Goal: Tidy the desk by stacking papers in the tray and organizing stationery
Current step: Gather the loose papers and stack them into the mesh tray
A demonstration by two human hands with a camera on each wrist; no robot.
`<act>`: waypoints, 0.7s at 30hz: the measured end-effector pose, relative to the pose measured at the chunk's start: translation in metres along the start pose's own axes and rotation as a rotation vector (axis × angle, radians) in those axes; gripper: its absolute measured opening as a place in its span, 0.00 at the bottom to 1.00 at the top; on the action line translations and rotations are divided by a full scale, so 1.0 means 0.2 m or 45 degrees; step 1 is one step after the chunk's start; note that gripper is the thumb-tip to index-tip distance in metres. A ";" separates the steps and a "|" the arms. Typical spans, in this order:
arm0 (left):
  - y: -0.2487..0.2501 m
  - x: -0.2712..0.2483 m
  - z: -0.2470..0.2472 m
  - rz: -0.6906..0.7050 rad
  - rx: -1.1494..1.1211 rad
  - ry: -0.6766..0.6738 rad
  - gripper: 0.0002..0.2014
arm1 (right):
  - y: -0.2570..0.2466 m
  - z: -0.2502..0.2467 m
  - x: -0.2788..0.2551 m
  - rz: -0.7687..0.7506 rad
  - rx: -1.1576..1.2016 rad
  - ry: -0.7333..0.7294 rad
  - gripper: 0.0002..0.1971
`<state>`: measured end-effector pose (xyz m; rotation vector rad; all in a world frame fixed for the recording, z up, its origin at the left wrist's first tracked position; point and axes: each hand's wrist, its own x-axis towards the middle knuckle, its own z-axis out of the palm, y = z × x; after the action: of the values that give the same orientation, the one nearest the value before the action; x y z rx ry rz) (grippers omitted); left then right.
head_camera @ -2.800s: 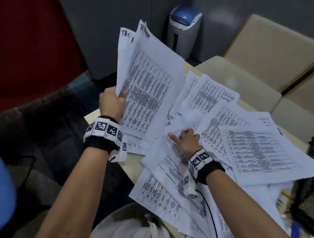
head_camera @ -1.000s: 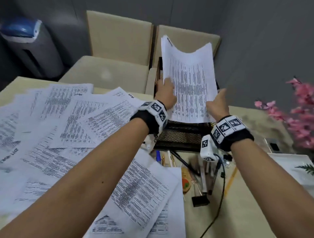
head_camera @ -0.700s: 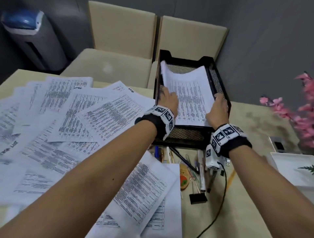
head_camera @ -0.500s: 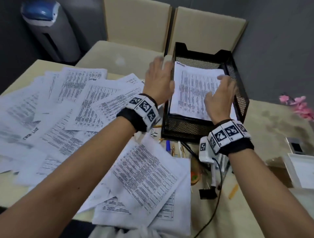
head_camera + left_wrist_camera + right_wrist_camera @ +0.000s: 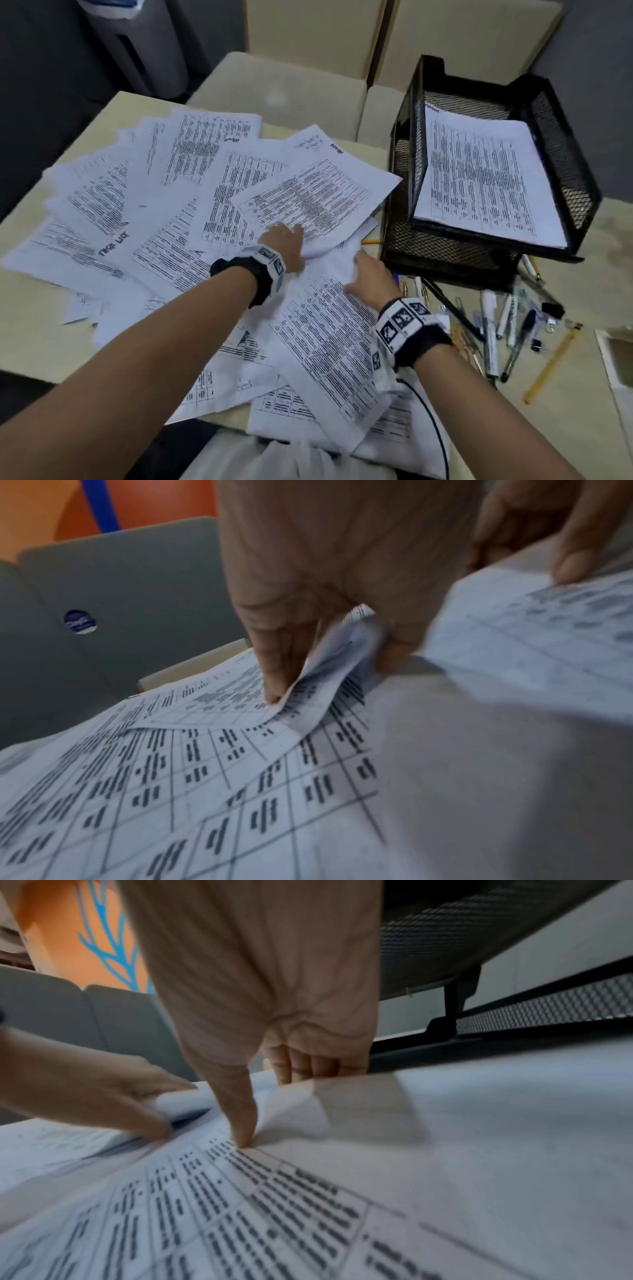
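**Both hands on loose papers beside a black mesh tray**

Seen from the head camera, printed sheets (image 5: pixel 212 192) lie fanned and overlapping across the left and centre of a pale desk (image 5: pixel 582 240). At the upper right of the frame stands a black mesh paper tray (image 5: pixel 565 161) with two tiers; its top tier holds a stack of printed pages (image 5: pixel 479 178).

The left hand (image 5: pixel 284 243) is near the centre of the frame, at the near edge of one tilted sheet (image 5: pixel 308 195). The left wrist view shows its fingers (image 5: pixel 274 669) curled and pinching a lifted fold of paper — a grip on that sheet.

The right hand (image 5: pixel 370 277) lies just to the right, close to the tray's lower tier. In the right wrist view one straight finger (image 5: pixel 240 1110) presses down on a printed sheet (image 5: pixel 329 342) while the other fingers tuck behind its raised edge; whether they actually grasp it cannot be told.

At the lower right of the frame, in front of the tray, pens and markers (image 5: pixel 493 329) lie scattered — with a yellow pencil (image 5: pixel 551 363) and a few binder clips (image 5: pixel 551 308) among them.
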<state>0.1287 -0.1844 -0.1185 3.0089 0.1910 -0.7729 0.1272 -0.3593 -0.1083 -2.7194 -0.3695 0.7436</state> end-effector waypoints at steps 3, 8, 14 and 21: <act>-0.02 -0.02 -0.07 0.030 -0.012 0.138 0.15 | 0.01 0.01 -0.02 0.052 0.064 0.092 0.05; -0.09 -0.12 -0.20 -0.034 -0.135 0.158 0.18 | 0.00 -0.10 0.05 0.256 0.515 0.346 0.14; -0.09 -0.27 -0.15 0.285 -0.565 -0.468 0.31 | -0.14 -0.13 0.20 0.447 0.881 0.414 0.19; -0.50 -0.28 0.07 -1.107 -1.237 0.204 0.50 | -0.29 -0.07 0.25 0.493 0.948 0.303 0.38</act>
<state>0.0604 -0.0919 -0.1036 1.9555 1.4361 -0.2670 0.1666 -0.2917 -0.0997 -2.1283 0.4249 0.4949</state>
